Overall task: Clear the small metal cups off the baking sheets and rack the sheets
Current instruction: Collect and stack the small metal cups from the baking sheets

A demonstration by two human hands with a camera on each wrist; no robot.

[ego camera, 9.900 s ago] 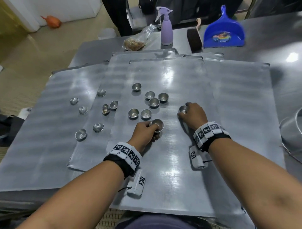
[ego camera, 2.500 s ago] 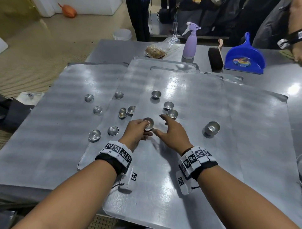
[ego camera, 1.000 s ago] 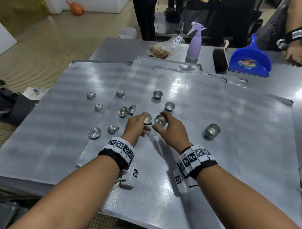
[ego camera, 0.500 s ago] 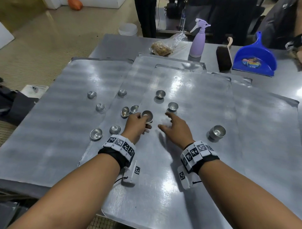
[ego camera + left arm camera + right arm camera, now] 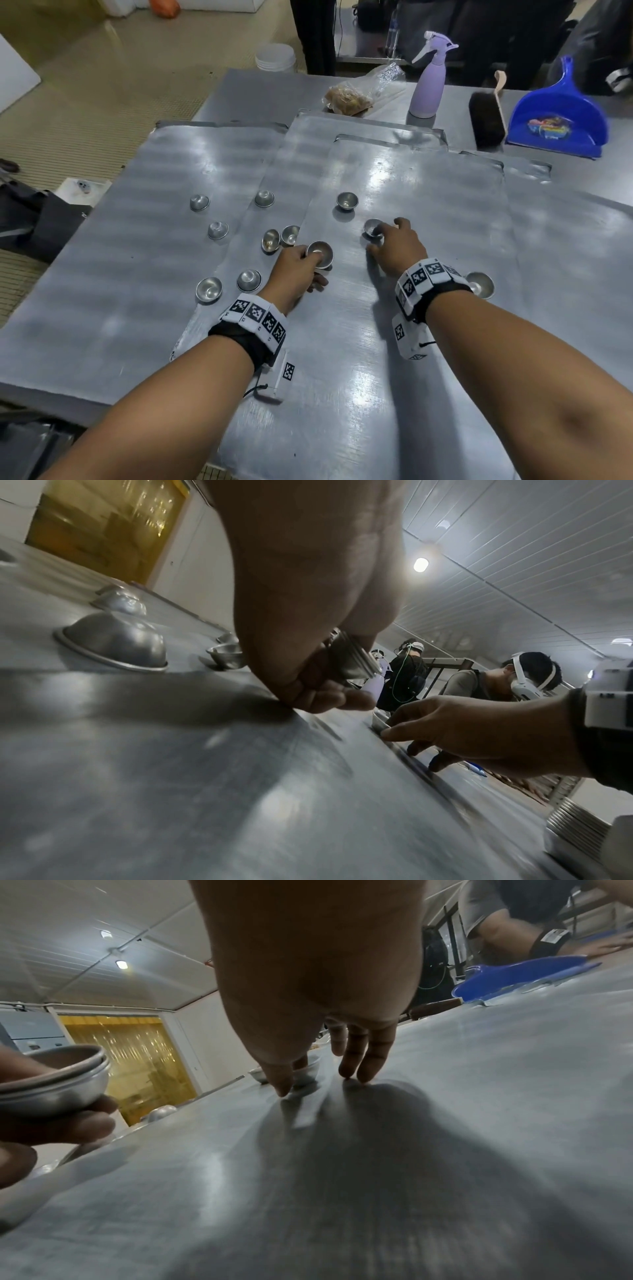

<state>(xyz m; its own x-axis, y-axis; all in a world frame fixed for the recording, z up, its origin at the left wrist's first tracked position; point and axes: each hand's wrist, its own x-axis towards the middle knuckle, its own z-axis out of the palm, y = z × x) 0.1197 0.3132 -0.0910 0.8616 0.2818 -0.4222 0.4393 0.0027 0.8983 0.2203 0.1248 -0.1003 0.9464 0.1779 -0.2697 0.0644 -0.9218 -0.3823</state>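
Several overlapping baking sheets cover the table. My left hand grips a nested stack of small metal cups, held just above the top sheet; the stack shows at my fingertips in the left wrist view and at the left edge of the right wrist view. My right hand pinches a single upright cup that stands on the top sheet, thumb at its near side, the other fingertips touching the sheet. Another cup stands farther back.
Several loose cups, some upside down, lie on the left sheets. A short stack of cups stands right of my right wrist. A spray bottle, a brush, a blue dustpan and a bag line the far edge.
My right hand set a cup into the stack in my left hand, then reached forward and closed its thumb and finger on the following cup. The left hand has stayed put.
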